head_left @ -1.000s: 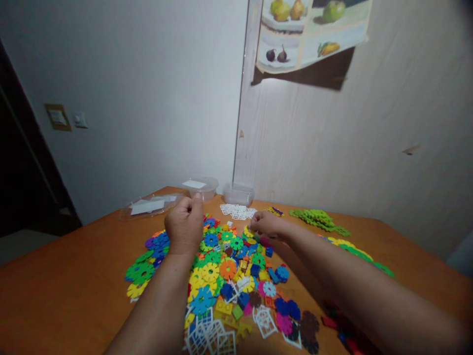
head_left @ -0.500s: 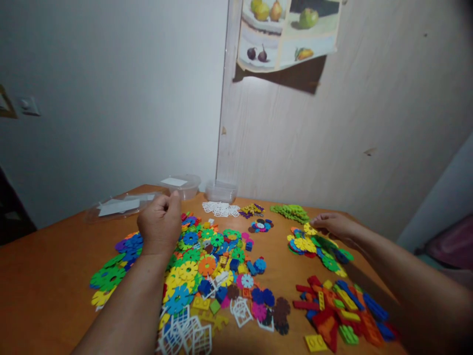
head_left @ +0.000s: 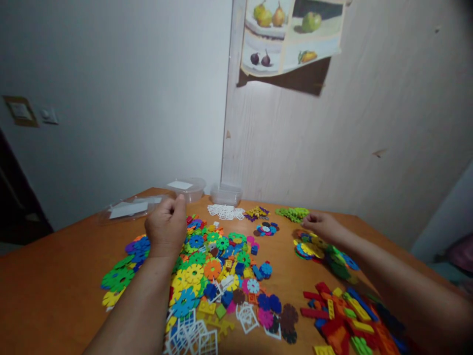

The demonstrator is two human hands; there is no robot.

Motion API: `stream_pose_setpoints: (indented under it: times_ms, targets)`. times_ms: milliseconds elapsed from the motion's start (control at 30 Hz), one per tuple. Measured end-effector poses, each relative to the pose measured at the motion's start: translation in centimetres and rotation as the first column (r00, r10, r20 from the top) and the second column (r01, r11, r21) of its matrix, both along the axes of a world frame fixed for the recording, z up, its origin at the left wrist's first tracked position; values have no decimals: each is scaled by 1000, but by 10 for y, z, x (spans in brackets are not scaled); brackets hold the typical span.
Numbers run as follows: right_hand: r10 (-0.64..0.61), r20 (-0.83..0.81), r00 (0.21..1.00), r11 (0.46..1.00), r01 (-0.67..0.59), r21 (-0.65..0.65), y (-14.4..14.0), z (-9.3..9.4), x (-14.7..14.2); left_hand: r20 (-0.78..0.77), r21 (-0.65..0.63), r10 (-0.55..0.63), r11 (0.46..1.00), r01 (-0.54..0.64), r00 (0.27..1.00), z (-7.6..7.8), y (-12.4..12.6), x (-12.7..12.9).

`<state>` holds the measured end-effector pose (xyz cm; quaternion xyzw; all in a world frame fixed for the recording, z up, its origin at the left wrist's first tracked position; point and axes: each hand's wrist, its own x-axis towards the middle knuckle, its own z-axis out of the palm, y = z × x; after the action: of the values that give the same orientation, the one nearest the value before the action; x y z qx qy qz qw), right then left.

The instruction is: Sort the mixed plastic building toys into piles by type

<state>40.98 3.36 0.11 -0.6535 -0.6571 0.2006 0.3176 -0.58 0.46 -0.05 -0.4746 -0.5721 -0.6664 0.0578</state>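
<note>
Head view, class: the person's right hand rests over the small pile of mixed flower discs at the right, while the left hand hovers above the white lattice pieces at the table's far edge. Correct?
Not quite. In the head view the left hand hovers above the big pile of coloured discs, not the white lattice pieces. The right hand does rest over the small disc pile.

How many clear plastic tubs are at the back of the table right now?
2: one tub with a white label behind the left hand, one plain tub just right of it by the wall. A flat clear lid lies further left.
</note>
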Motion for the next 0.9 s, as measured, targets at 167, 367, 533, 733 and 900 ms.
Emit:
stream_pose_setpoints:
  times_ms: [167, 367, 533, 733, 900]
  targets:
    - [293, 122, 948, 956, -291, -29, 15, -6, -94, -4, 10, -1, 1000, 1, 1000, -1, 1, -1]
    - [455, 302, 837, 889, -449, -95, 15, -13, -185, 6, 25, -6, 1000, 6, 1000, -1, 0, 0]
    - [432, 382, 817, 898, -427, -103, 10, -17, -212, 10, 23, -11, 1000, 11, 1000, 0, -1, 1]
    - [382, 194, 904, 923, -383, -31, 8, -23, -201, 16, 17, -8, 1000, 8, 1000, 0, 0, 0]
    - [265, -52, 963, 964, -264, 31, 8, -20, -143, 21, 12, -1, 1000, 1, 1000, -1, 2, -1]
